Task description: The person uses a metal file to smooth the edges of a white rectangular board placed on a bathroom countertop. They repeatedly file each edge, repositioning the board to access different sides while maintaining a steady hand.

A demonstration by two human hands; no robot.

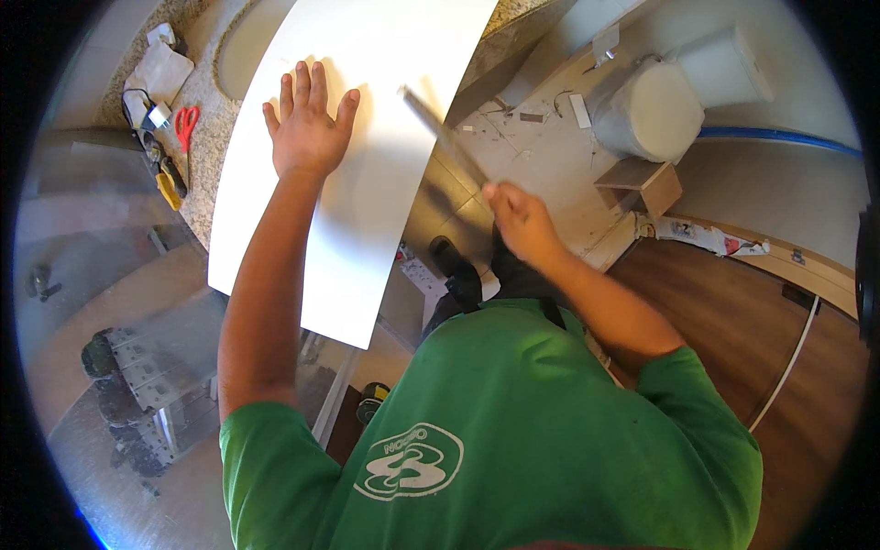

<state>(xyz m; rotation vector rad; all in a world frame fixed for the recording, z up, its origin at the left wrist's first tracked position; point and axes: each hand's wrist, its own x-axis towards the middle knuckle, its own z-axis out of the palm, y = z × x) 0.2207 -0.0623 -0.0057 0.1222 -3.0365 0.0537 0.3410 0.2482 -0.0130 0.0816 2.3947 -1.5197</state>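
My left hand (pixel 313 128) lies flat on a large white panel (pixel 344 266), fingers spread and thumb out to the right. The panel rests partly over a speckled stone countertop (pixel 203 165). My right hand (pixel 524 220) is closed around one end of a long, narrow grey file-like tool (pixel 449 142). The tool slants up and left across the panel's right edge, its far end over the white surface. Motion blurs it, so I cannot tell whether it touches the panel.
Red-handled scissors (pixel 186 124), yellow-and-black pliers (pixel 169 183) and a white plug adapter (pixel 159 115) lie on the countertop at left. A toilet (pixel 655 115) stands at far right, beside a small wooden box (pixel 640 186). Debris (pixel 513 119) litters the floor there. A brown door panel (pixel 724 312) lies at right.
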